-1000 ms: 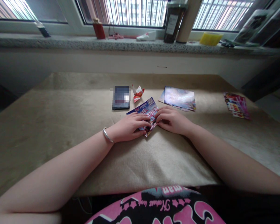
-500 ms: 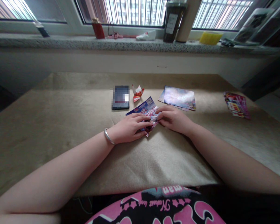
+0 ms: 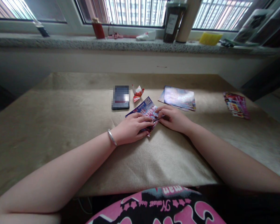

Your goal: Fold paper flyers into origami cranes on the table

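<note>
A blue and pink printed leaflet (image 3: 145,107) lies on the tan cloth-covered table (image 3: 60,118) in front of me. My left hand (image 3: 130,127), with a silver bangle on its wrist, presses flat on the leaflet's near part, fingers stretched out. My right hand (image 3: 174,118) pinches the leaflet's right edge between thumb and fingers, lifting a fold of it. Both hands almost touch over the paper.
A dark phone (image 3: 120,97) and a small red folded paper shape (image 3: 137,92) lie just beyond the leaflet. A stack of leaflets (image 3: 179,98) sits to the right, another pile (image 3: 236,105) near the right edge. The window sill (image 3: 60,43) holds a red cup, a dark jar and a yellow item.
My right hand went from lying on the leaflet to pinching its right edge and folding it inward. My left hand slid slightly forward over the paper.
</note>
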Demonstrator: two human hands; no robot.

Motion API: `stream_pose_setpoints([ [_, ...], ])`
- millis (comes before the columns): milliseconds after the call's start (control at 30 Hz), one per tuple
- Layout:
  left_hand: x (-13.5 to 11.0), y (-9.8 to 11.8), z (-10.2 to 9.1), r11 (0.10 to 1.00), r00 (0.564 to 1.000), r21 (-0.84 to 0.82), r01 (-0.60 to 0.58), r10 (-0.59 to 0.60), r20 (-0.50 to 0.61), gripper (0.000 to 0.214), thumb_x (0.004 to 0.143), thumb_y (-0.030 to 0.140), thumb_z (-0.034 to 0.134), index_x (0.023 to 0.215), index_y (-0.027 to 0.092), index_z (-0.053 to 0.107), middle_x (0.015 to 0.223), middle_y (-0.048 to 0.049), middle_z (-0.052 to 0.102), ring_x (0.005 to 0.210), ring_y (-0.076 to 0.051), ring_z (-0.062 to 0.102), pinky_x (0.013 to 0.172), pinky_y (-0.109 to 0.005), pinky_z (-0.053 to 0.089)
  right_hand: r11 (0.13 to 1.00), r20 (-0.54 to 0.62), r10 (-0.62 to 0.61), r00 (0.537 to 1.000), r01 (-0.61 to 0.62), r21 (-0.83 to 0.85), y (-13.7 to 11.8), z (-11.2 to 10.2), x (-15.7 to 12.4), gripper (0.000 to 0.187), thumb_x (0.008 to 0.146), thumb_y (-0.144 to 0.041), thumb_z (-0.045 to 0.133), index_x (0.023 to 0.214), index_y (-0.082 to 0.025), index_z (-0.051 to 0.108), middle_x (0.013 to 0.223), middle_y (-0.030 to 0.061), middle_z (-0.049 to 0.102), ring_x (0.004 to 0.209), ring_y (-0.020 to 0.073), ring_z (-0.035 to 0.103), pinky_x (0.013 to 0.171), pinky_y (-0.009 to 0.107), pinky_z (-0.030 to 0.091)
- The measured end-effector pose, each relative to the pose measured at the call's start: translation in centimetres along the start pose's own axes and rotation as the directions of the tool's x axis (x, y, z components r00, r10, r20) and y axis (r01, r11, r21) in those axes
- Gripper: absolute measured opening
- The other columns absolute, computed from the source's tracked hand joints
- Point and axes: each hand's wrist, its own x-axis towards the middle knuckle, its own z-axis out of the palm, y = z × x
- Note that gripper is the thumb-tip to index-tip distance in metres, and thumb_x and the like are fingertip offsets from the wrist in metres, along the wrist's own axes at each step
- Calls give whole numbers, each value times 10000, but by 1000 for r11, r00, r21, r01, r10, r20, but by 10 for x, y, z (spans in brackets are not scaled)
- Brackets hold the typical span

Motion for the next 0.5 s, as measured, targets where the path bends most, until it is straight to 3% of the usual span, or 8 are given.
stream_pose_setpoints([
  [233, 0, 3, -2, 1000, 1000, 8, 5, -5, 23, 370, 904, 336, 510, 1253, 220, 555, 1317, -39, 554, 1151, -238, 495, 1030, -423, 384, 1000, -9, 25, 1000, -25, -5, -1, 0, 0, 34, 821, -209, 552, 797, -204, 575, 1030, 99, 643, 957, 201, 598, 832, 381, 492],
  [500, 1, 2, -2, 999, 999, -29, 21, -20, 32, 384, 900, 346, 513, 1258, 208, 534, 1310, -46, 558, 1185, -229, 481, 1048, -420, 363, 965, -85, 261, 962, -262, 7, 3, 2, 1, 57, 804, -257, 578, 804, -201, 587, 1066, 99, 632, 1006, 222, 592, 910, 420, 463],
])
